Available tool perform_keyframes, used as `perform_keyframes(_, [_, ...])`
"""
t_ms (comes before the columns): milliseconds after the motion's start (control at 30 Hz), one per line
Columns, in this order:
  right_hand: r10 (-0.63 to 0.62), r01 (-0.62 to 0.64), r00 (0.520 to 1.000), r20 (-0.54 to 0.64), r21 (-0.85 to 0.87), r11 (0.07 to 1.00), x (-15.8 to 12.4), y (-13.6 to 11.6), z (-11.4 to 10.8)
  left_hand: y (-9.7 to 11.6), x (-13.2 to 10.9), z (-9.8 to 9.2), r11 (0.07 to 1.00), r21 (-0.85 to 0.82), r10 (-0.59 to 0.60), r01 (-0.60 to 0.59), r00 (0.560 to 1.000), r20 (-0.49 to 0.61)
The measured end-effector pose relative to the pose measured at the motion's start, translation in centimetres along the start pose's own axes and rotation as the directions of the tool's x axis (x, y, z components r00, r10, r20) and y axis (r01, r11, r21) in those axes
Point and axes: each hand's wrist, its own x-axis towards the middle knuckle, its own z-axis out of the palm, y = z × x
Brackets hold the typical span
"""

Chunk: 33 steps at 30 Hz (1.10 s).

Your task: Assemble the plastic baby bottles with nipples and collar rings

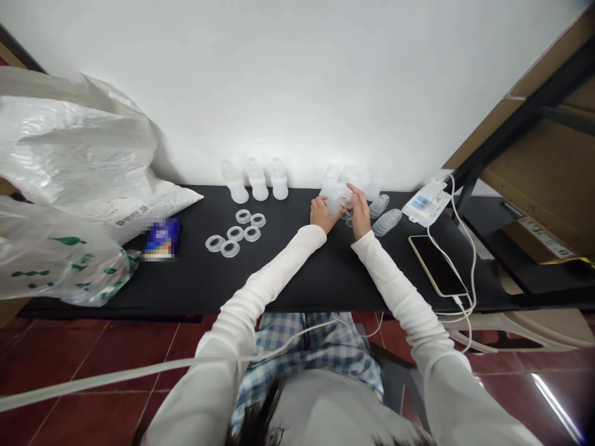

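A frosted white squeeze bottle [333, 203], like a baby feeding bottle, lies tilted between my hands near the wall. My left hand [324, 215] has its fingers wrapped round the bottle's side. At the bottle's right end, my right hand [359, 214] closes on it with thumb and fingers, the index finger stretched upward. Whether a separate small part sits at that end, I cannot tell. Behind my hands stand more pale bottles [373, 186], partly hidden. Beside my right hand lie stacked clear domed caps [387, 222], and more clear pieces [349, 220] show between my hands.
Three capped bottles [258, 183] stand by the wall to the left. Several translucent rings [236, 233] lie before them. Further left are a blue packet [162, 239] and plastic bags [69, 248]. A phone [437, 265] with a cable and a white box [425, 203] lie right.
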Motion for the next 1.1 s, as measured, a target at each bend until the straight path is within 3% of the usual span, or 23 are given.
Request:
perform_keyframes(100, [0.004,0.018,0.985,-0.171,0.121,0.992,-0.1,-0.4,-0.1,0.3,0.3,0.2,0.999,0.032,-0.013,0.013,1.0,-0.02])
perform_keyframes(167, [-0.034,0.055,0.982,-0.186,0.109,0.992,-0.2,-0.8,-0.3,0.6,0.3,-1.2,0.998,0.068,0.006,-0.006,1.0,0.007])
perform_keyframes(300, [-0.06,0.076,0.988,-0.142,0.112,0.991,-0.5,-1.4,-0.6,1.0,-0.6,-6.5,0.985,0.137,0.087,-0.106,0.987,0.133])
perform_keyframes(433, [-0.028,0.036,0.999,-0.046,0.176,0.984,-0.8,-1.2,-0.1,1.1,-1.3,-11.5,0.962,0.052,0.253,-0.269,0.944,0.211])
perform_keyframes(600, [-0.013,0.001,0.998,0.057,0.201,0.98,-1.0,-0.9,0.6,0.8,-0.9,-13.7,0.953,-0.001,0.297,-0.304,0.928,0.224])
perform_keyframes(700, [-0.018,-0.003,0.996,0.092,0.221,0.975,-1.1,-0.9,0.7,0.4,-0.8,-13.5,0.973,-0.091,0.226,-0.21,0.945,0.235])
perform_keyframes(833, [-0.025,-0.009,0.991,0.128,0.257,0.966,-1.3,-1.0,0.9,0.4,-1.0,-13.1,0.973,-0.22,-0.018,0.064,0.979,0.204])
perform_keyframes(967, [-0.06,0.004,0.978,0.201,0.271,0.963,-1.3,-1.1,0.9,1.1,-1.4,-13.1,0.942,-0.23,-0.194,0.246,0.954,0.228])
perform_keyframes(1100, [-0.095,0.024,0.972,0.215,0.311,0.95,-1.5,-1.4,0.9,1.8,-1.5,-13.4,0.909,-0.244,-0.281,0.337,0.93,0.238])
